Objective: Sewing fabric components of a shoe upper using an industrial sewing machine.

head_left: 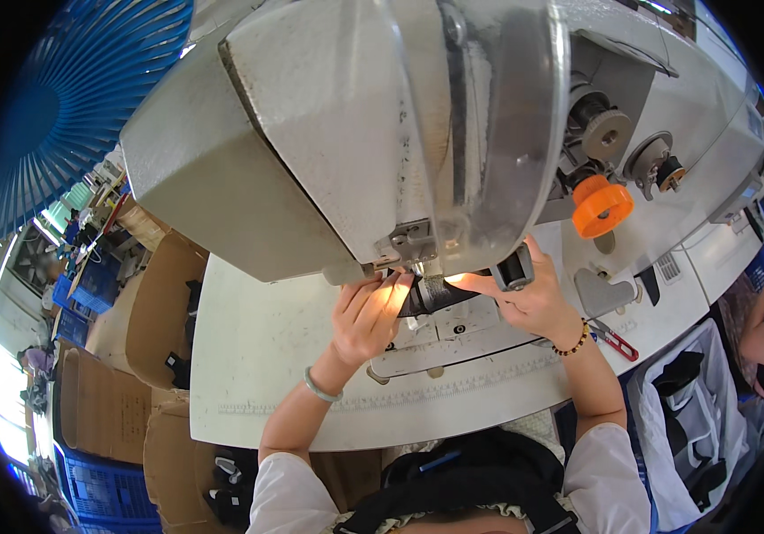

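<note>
The left hand [367,320] lies at the left end of a dark cloth [440,296], fingers side by side and tips touching it; its thumb is hidden, so I cannot tell whether it pinches. The right hand [535,301] is at the cloth's right end, one digit reaching inward along it and another pointing up beside a dark rounded piece [514,268]; how firmly it grips, I cannot tell.

The cloth is under the head of a sewing machine [311,133], between the two hands, lit by a small bright patch. A pale bangle [320,386] circles the left wrist, a beaded bracelet [574,343] the right. An orange knob [602,206] sits on the machine's right side.

On the white tabletop [266,356], a ruler scale [391,402] runs along the near side, and a red-handled tool [616,341] lies just beside the right wrist. A blue fan [52,111] stands upper left, above cardboard boxes [168,303] and a blue crate [110,489]. To the right, a white bag [727,378] holds dark pieces.
</note>
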Tool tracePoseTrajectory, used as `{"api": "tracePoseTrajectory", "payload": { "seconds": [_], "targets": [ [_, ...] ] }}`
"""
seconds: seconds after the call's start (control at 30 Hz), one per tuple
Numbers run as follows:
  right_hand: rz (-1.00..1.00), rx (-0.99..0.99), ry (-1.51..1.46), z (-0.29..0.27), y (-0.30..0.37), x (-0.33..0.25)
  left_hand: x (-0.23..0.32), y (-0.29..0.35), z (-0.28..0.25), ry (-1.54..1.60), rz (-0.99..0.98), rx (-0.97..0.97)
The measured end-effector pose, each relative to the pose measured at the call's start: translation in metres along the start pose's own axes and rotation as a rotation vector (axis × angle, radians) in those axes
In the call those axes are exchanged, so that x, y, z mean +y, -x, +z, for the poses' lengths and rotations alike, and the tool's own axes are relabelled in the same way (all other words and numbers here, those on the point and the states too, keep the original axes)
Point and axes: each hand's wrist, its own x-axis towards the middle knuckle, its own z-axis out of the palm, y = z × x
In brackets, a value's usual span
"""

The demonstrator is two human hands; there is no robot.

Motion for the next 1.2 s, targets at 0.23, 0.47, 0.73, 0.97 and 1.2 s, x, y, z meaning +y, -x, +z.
{"api": "tracePoseTrajectory", "payload": {
  "seconds": [0.23, 0.47, 0.73, 0.97, 1.2],
  "targets": [
    [0.162, -0.054, -0.15, -0.001, -0.001, -0.002, -0.004, -0.001, -0.002, 0.032, -0.021, -0.055],
    [0.002, 0.062, 0.023, 0.007, 0.004, 0.01, -0.006, -0.005, 0.0, -0.011, -0.029, -0.064],
    [0.042, 0.128, -0.096, 0.017, 0.003, 0.007, -0.011, 0.007, 0.006, -0.025, -0.046, -0.035],
    [0.112, 0.179, -0.049, 0.015, -0.003, 0.002, -0.021, 0.01, 0.015, 0.03, -0.093, -0.015],
    [0.1, 0.208, 0.06, 0.025, -0.001, 0.007, -0.027, 0.02, 0.02, 0.165, -0.179, 0.005]
  ]
}}
